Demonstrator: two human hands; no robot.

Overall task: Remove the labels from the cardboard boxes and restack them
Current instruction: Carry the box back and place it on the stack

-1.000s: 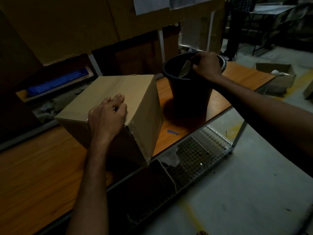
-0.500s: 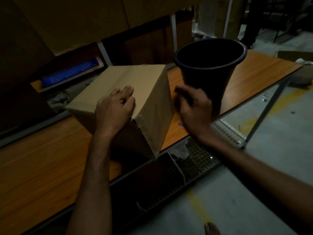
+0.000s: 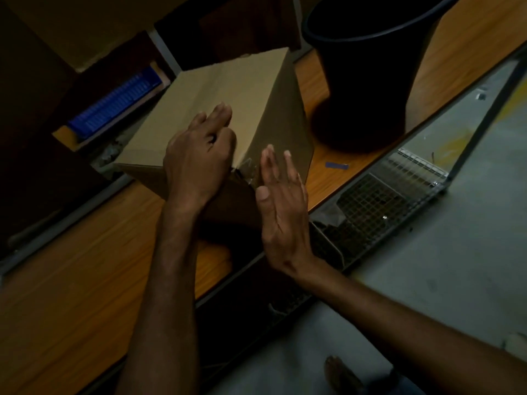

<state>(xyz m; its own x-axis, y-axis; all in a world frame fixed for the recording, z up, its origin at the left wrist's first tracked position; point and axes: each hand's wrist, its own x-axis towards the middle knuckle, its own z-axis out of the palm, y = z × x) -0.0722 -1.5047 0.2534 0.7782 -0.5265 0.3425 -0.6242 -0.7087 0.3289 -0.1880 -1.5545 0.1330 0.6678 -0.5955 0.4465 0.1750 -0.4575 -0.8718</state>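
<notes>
Box [image 3: 222, 89]: on table [image 3: 71, 295], beside bucket [image 3: 370, 67].
My L hand [image 3: 196, 163]: relaxed, on box top.
My R hand [image 3: 282, 206]: flat, unclenched, at taped corner.

The picture is dark. Light falls on the box [image 3: 228, 109] top; corners are black and a bit blurry.

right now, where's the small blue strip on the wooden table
In the head view, the small blue strip lies flat on the orange-brown wooden table, to the right of the brown cardboard box and in front of the black plastic bucket.
</notes>
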